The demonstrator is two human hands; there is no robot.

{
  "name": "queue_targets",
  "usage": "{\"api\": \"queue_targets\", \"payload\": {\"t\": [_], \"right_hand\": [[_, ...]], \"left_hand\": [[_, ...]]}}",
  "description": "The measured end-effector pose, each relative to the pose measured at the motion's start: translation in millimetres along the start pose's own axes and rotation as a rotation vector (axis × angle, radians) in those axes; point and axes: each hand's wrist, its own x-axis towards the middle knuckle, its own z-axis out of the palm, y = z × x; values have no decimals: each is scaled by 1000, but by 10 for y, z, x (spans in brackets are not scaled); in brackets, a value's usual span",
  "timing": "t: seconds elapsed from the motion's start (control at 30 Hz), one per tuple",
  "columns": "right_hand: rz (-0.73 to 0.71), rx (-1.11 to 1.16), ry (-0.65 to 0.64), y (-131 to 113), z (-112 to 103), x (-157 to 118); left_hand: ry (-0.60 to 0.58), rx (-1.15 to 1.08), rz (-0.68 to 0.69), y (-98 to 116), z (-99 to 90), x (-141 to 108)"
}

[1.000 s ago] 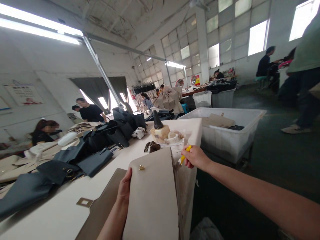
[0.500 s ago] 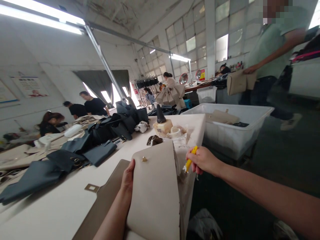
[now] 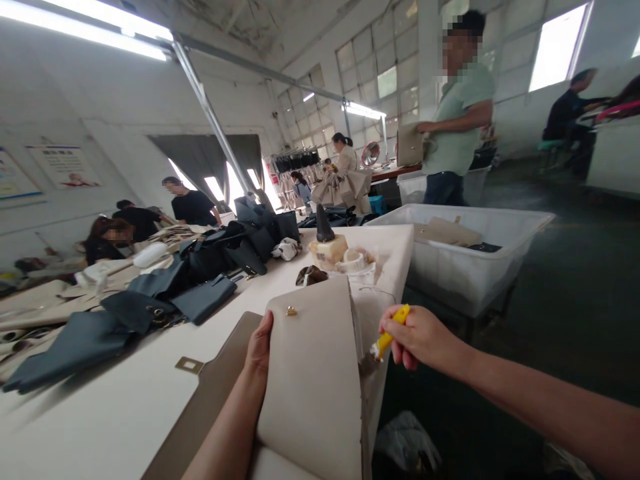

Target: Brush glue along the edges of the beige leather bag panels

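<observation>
My left hand (image 3: 261, 343) is closed on the left edge of a beige handbag (image 3: 313, 373), thumb on its front. The bag stands tilted on the table edge, a small gold clasp (image 3: 291, 311) near its top. Its flap (image 3: 220, 373), with a gold rectangular plate (image 3: 189, 365), lies spread on the table to the left. In my right hand (image 3: 420, 337) is a yellow-handled brush (image 3: 393, 333), pinched in the fingers. The brush's greyish head is at the bag's right side edge; whether it touches is unclear.
Dark blue bag pieces (image 3: 200, 300) are heaped on the white table (image 3: 100, 427). A block with a black cone (image 3: 324, 227) stands ahead, beside a roll of tape (image 3: 354, 260). A large white bin (image 3: 465, 267) holding beige pieces is to the right. A person in green (image 3: 453, 133) stands behind it.
My right hand and the brush have moved slightly right and down along the bag's edge. The person in green has moved left, behind the bin. My left hand keeps its hold.
</observation>
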Motion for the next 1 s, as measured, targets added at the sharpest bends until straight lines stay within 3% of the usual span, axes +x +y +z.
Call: {"api": "queue_targets", "payload": {"t": [0.1, 0.2, 0.3, 0.47, 0.63, 0.73, 0.87, 1.0], "right_hand": [[-35, -8, 135, 21, -53, 160], [52, 10, 250, 27, -105, 321], [91, 67, 195, 56, -91, 240], [21, 122, 93, 146, -104, 9], [-125, 162, 267, 191, -266, 285], [-164, 119, 281, 204, -235, 474], [-46, 60, 209, 195, -91, 463], [2, 57, 105, 172, -23, 176]], "left_hand": [[-20, -2, 41, 0, 20, -30], [-87, 10, 30, 4, -18, -26], [-124, 23, 0, 17, -76, 1], [-57, 31, 95, 36, -81, 23], [-25, 97, 133, 36, -62, 30], [-31, 119, 169, 20, -84, 53], [-36, 165, 170, 25, -125, 85], [-84, 248, 212, 172, -152, 73]]}}
